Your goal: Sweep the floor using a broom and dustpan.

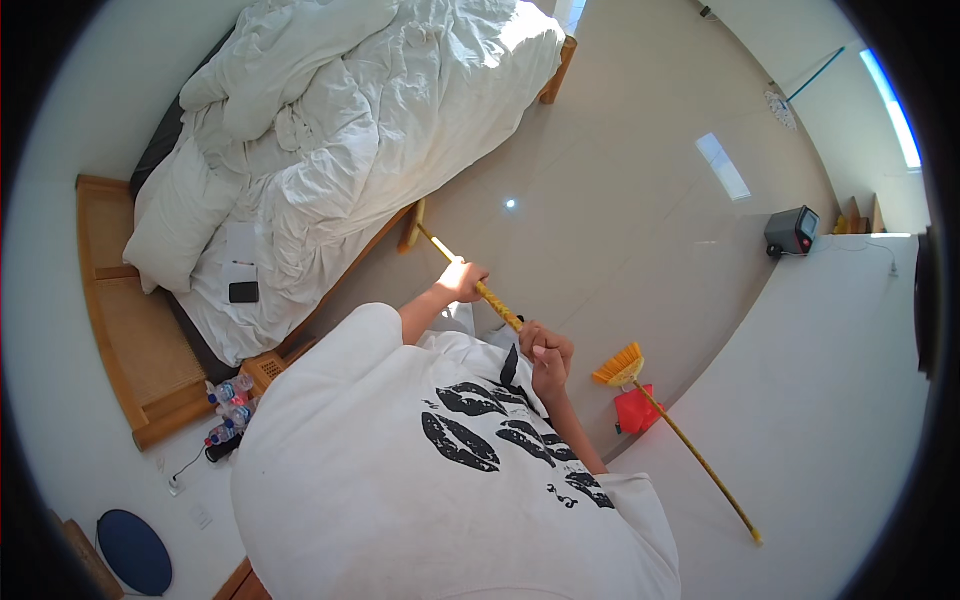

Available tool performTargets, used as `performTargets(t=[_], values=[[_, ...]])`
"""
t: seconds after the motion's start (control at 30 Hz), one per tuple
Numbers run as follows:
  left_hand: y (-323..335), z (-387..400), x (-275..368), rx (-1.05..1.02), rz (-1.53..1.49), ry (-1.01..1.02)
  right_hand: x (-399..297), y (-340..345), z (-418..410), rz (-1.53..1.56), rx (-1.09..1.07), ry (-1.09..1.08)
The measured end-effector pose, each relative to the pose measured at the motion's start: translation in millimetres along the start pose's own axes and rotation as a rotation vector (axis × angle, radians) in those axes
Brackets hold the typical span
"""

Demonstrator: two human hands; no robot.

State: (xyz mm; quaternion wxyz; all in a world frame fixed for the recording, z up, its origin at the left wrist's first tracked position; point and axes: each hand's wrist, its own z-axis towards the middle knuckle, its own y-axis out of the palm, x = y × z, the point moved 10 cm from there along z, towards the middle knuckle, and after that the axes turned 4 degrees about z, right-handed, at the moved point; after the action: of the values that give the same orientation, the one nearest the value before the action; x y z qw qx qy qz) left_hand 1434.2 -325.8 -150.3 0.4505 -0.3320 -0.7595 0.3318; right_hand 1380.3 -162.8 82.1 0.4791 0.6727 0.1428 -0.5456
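Observation:
Both hands hold one long yellow patterned pole (pixel 499 306), which slants from the front of my white printed shirt towards the bed. My left hand (pixel 463 280) is closed round its middle, and my right hand (pixel 547 352) grips it nearer my body. The pole's far end reaches the side of the bed, by a wooden bed leg (pixel 411 229); whatever is on that end is hidden or cannot be told. Rumpled white bedding (pixel 322 165) covers the bed and hangs over its side.
An orange-bristled broom (pixel 619 365) leans against the white wall at right, beside a red dustpan-like item (pixel 636 410). A grey box-shaped device (pixel 791 231) and a mop (pixel 781 110) are farther off. Plastic bottles (pixel 232 412) stand left of me.

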Motion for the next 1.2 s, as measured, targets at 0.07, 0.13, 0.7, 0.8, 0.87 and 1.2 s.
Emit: performTargets(t=[0.07,0.13,0.7,0.8,0.87,1.2], values=[[-1.2,-3.0,-23.1,0.058,0.078,-0.072,22.3,-4.5,7.7,-0.008,0.053,0.015],[13.7,0.0,-50.6,0.106,0.1,-0.097,53.1,-16.5,5.9,-0.024,0.135,0.074],[52.3,29.9,134.5,-0.216,-0.412,0.509,-90.1,-33.8,-38.3,-0.209,0.75,-0.143],[34.9,30.6,166.3,-0.301,-0.561,0.612,-119.6,-13.3,-26.9,-0.305,0.788,-0.216],[22.2,31.1,173.5,-0.344,-0.618,0.645,-129.1,1.2,-16.7,-0.43,0.876,-0.233],[-42.2,31.8,165.8,-0.486,-0.723,0.711,-124.0,99.1,70.5,-0.788,0.512,-0.167]])
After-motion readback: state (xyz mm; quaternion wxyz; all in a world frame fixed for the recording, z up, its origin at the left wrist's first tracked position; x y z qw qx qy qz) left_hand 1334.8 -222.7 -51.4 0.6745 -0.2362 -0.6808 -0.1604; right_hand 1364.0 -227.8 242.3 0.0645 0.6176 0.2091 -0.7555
